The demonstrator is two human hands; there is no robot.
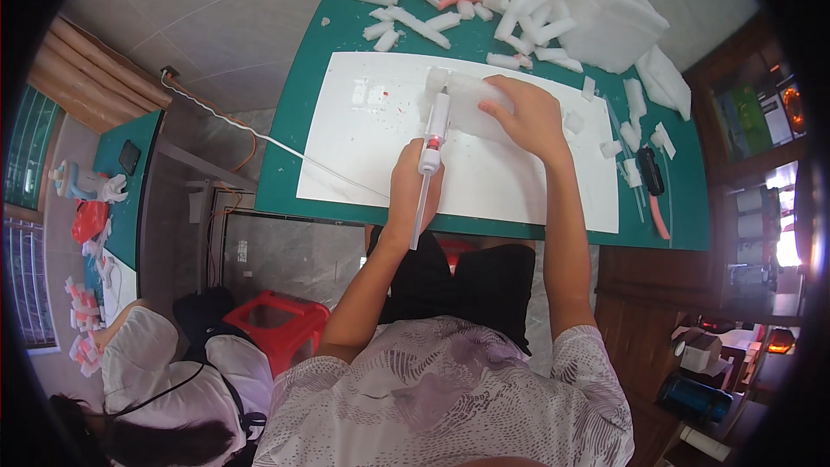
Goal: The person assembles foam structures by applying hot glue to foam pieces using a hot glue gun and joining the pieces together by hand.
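My left hand [406,193] is closed around a white hot glue gun [439,117] with a red part at its middle. A clear glue stick sticks out of its rear end toward me. The nozzle points away from me and meets the left part of a pale, see-through foam piece [475,104]. My right hand [533,118] grips this foam piece from its right side, thumb on the near face. Some of those fingers are hidden behind the foam. Both hands are over a white board [363,151] with a few small red specks.
White foam strips [424,28] and a large foam block [609,26] lie along the far side of the green table [290,121]. A black-handled tool [650,171] rests at right. A white cord [259,131] crosses from the left. Lower left are a red stool [281,316] and another person [186,372].
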